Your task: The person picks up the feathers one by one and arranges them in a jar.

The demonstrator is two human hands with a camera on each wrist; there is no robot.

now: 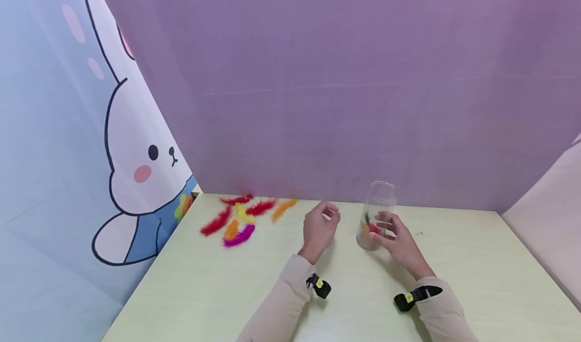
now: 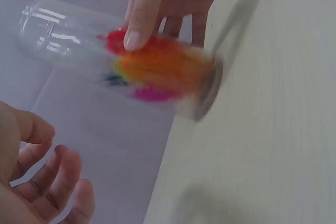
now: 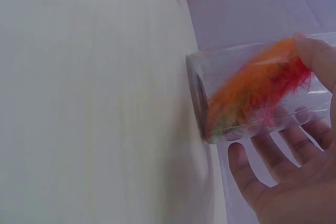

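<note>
A tall clear glass (image 1: 383,192) stands upright near the back of the table, with several colourful feathers (image 3: 262,85) in its lower part: orange, red, pink and green. My right hand (image 1: 405,248) holds the glass from the right, thumb in front and fingers curled round the side. To the left of the glass is my left hand (image 1: 320,231), raised over the table with its fingers loosely bent and nothing between them. In the left wrist view its fingers (image 2: 60,182) are apart from the glass.
Loose feathers lie at the table's back left: red ones (image 1: 217,221), a yellow one (image 1: 244,214), orange ones (image 1: 284,210) and a purple one (image 1: 240,236). A purple cloth (image 1: 317,105) hangs behind the table (image 1: 254,281). At left hangs a rabbit-print curtain (image 1: 41,180).
</note>
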